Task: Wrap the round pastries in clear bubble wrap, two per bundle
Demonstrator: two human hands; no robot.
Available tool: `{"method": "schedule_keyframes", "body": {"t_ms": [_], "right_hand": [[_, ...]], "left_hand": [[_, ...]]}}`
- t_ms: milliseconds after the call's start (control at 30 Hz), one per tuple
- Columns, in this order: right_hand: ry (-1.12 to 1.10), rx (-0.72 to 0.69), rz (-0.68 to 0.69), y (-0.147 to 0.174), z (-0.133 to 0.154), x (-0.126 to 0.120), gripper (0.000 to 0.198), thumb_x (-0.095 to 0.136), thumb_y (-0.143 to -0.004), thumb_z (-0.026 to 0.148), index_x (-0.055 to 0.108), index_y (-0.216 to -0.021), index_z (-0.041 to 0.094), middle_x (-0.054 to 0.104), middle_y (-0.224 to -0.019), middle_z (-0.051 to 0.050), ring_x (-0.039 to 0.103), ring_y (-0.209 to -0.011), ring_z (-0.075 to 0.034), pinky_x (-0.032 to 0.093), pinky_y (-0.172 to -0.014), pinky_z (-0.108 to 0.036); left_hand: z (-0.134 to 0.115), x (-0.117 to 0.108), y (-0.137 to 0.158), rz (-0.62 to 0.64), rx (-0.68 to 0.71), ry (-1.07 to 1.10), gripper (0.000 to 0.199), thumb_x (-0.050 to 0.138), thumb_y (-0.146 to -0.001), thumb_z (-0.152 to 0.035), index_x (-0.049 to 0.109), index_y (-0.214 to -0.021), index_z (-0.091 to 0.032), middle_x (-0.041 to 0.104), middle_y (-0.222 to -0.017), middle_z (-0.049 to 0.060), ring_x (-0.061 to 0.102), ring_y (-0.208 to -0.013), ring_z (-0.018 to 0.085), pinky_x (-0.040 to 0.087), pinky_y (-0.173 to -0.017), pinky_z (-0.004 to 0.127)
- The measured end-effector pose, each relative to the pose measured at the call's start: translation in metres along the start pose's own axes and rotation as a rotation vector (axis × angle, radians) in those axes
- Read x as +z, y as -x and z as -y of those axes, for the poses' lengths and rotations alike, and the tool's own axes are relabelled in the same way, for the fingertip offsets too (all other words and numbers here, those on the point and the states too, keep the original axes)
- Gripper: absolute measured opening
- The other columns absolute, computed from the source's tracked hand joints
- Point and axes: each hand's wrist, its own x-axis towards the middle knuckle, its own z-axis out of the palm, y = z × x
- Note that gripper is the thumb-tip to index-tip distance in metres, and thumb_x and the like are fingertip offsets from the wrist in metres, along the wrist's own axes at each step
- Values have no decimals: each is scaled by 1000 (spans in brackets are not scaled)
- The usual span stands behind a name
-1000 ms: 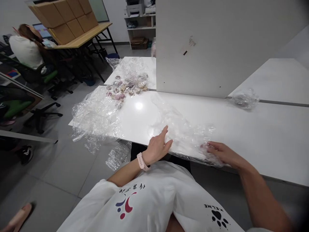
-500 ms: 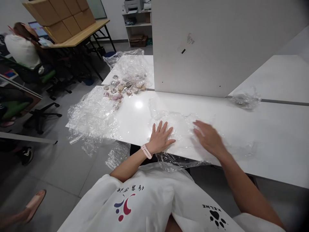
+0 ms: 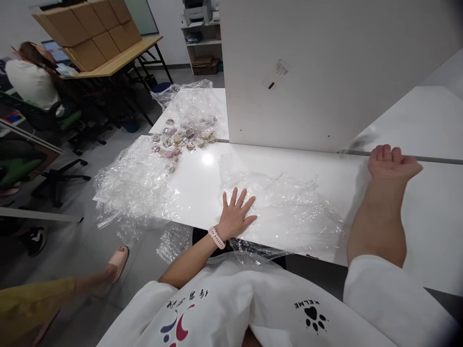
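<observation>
My left hand [image 3: 236, 217] lies flat with fingers spread on a sheet of clear plastic film [image 3: 289, 205], which is spread over the white table [image 3: 195, 185] and hangs over its front edge. A pale pink watch band circles the left wrist. Over at the back right, my right hand [image 3: 392, 164] is raised with its palm toward me and fingers slightly bent; nothing shows in the palm. Just left of it is a crumpled clear plastic bundle [image 3: 358, 142], blurred and partly hidden.
A heap of crumpled clear film [image 3: 132, 185] covers the table's left end. Several small wrapped pieces [image 3: 181, 140] lie beside it. A tall white panel [image 3: 289, 96] rises behind the table. A person's sandaled foot [image 3: 117, 265] is on the floor at left.
My right hand has swept from the film to the back right, turning palm toward me. The film's right part now lies differently. My left hand has stayed on the film. A walking person's leg has entered at left.
</observation>
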Motion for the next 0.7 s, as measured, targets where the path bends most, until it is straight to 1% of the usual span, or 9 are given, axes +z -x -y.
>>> {"method": "schedule_keyframes", "body": {"t_ms": [100,167,267,367,433,467,500,600,700], "right_hand": [[-9,116,-181,9,24,21,67,8,-92,45,64,-113,12,55,-131,-22,38,-140,-42,38,-97,-63],[39,204,-161,41,43,56,63,10,-92,38,57,-123,11,54,-133,-24,43,-138,-38,42,-97,-61],[69,217,99,128,62,120,51,30,-94,46,57,-126,17,63,-124,-21,62,-115,-33,50,-91,-58],[130,178,441,222,67,173,40,55,-89,56,67,-117,30,69,-123,-9,63,-115,-33,53,-91,-55],[366,-33,647,262,65,195,47,51,-93,57,62,-130,30,56,-145,-8,47,-137,-35,42,-107,-59],[495,-162,732,271,64,201,51,46,-96,56,56,-138,29,47,-153,-8,38,-144,-34,35,-113,-59],[613,-289,803,274,61,206,54,41,-99,54,50,-144,27,40,-158,-7,30,-149,-32,30,-117,-57],[771,-503,900,262,54,210,54,33,-103,49,41,-151,26,34,-161,-5,26,-151,-26,28,-120,-50],[799,-560,898,249,50,209,53,32,-104,49,40,-151,27,36,-161,-3,27,-151,-24,31,-118,-47]], "left_hand": [[-1,-1,0,20,-7,9,68,38,-99,-60,24,-159,-31,13,-168,6,3,-155,38,9,-119,72],[-4,-3,-1,34,-13,26,67,40,-99,-58,27,-158,-29,14,-168,7,3,-155,39,9,-118,73],[-5,-8,-8,27,-20,118,67,53,-94,-56,38,-154,-29,23,-166,8,10,-153,42,13,-117,76],[12,-22,-28,-12,-52,304,46,65,-88,-51,62,-131,-33,55,-147,5,43,-142,38,37,-113,65],[41,-37,-48,-107,-163,372,26,57,-94,-41,68,-116,-33,71,-121,4,65,-116,28,53,-100,51],[60,-46,-60,-173,-241,371,26,49,-98,-34,68,-116,-30,73,-113,5,68,-106,25,56,-95,47],[82,-56,-71,-317,-389,366,25,47,-98,-27,68,-112,-27,74,-106,6,68,-101,24,56,-93,45],[151,-81,-105,-461,-580,301,39,44,-92,-12,59,-128,-14,61,-132,17,51,-130,29,41,-111,51],[204,-93,-134,-310,-755,194,63,63,-85,-20,45,-146,-15,37,-156,19,26,-149,35,27,-119,57]]}}
